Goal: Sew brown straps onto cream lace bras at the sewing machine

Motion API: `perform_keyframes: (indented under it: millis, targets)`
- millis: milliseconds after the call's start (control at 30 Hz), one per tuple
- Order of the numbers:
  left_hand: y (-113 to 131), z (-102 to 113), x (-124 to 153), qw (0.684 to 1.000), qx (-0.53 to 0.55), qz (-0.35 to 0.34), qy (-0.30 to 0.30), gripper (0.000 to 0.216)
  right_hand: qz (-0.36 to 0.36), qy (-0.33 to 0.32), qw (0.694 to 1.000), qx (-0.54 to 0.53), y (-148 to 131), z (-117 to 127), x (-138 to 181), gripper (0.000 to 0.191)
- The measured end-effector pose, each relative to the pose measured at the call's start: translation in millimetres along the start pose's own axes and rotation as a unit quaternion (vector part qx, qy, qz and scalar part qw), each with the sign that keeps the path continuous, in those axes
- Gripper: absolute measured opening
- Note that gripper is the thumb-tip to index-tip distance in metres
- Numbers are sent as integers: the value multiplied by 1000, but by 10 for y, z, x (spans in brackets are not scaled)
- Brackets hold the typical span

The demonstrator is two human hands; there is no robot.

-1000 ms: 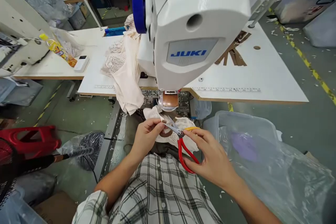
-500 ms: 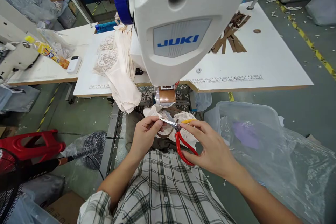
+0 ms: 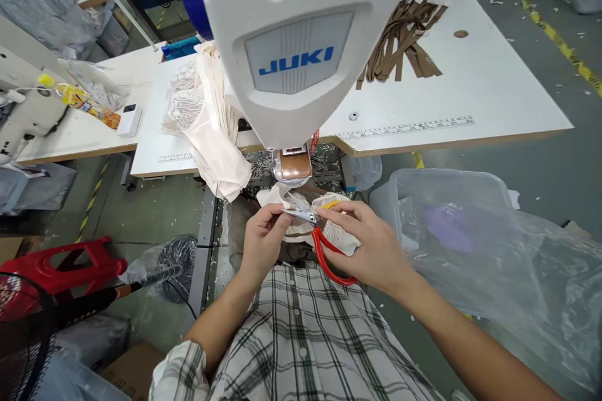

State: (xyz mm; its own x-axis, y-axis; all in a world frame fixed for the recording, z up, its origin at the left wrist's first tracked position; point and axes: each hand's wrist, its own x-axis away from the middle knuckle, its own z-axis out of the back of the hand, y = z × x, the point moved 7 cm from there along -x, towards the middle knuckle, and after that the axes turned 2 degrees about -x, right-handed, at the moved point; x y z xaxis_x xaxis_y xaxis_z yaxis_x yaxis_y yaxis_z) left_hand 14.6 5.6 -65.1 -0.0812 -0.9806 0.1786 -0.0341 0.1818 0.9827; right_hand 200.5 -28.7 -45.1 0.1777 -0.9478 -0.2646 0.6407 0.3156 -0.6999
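Note:
A pair of scissors [image 3: 305,216] with a red loop handle and a yellow part is gripped in my right hand [image 3: 371,250]. Its blades point left and look nearly closed, their tips right at the fingers of my left hand [image 3: 263,241]. That hand is pinched at the edge of a cream lace garment [image 3: 345,239], which rests on my lap below the sewing machine head [image 3: 286,62]. Any thread between my left fingertips is too small to make out. Both hands partly cover the garment.
Cream lace pieces [image 3: 214,150] hang over the table edge on the left. Brown strips [image 3: 404,44] lie on the white table [image 3: 489,81]. A clear plastic bin [image 3: 451,185] stands at right, a red stool [image 3: 70,263] and a fan [image 3: 28,326] at left.
The view has shifted slightly, so the machine head appears further left and higher. The scissors have turned a little flatter, with their tips still at my left fingers.

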Motion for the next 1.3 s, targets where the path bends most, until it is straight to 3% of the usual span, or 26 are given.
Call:
perform_keyframes:
  millis: [133,467,667,1033,1167,1300]
  targets:
    - [-56,-30,41,1000,16,3,2,16,-23,27,999,-24,34,-38,-32,44]
    - [-97,18,57,999,22,6,49,14,-84,17,995,-52,204,-91,58,43]
    - [-78,-26,43,999,-35,11,20,20,-85,11,995,-53,87,-139,-43,43]
    - [-151,-11,55,1000,-11,10,18,18,-116,8,988,-103,151,-266,31,45]
    - [-187,3,40,999,33,32,17,17,-122,1,986,-112,189,-273,27,46]
    - [-261,50,1,990,93,104,34,22,-156,9,979,-131,415,-189,117,39]
